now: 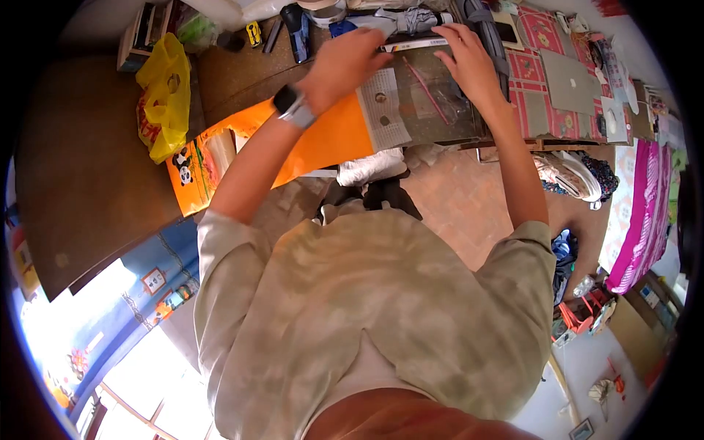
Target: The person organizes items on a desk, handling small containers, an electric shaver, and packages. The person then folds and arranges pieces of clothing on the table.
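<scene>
My left hand (348, 62), with a grey-banded watch (291, 104) on its wrist, reaches over the desk's far side, fingers stretched to the right. A narrow white strip-like box with dark print (416, 45) lies between the hands, its left end by my left fingertips. My right hand (469, 64) is at its right end, thumb and forefinger apart; whether either hand touches it I cannot tell. Nearer to me are a pinkish-red thin stick (427, 92) in clear plastic and a printed paper sheet (385, 110). An orange sheet with a panda picture (334, 139) lies under my left forearm.
A yellow plastic bag (163, 99) stands at the left on the brown desk (95, 176). Along the back are a dark blue-black object (296, 33) and a small yellow item (254, 34). On the right, a closed grey laptop (567, 82) rests on a red patterned cloth (532, 66).
</scene>
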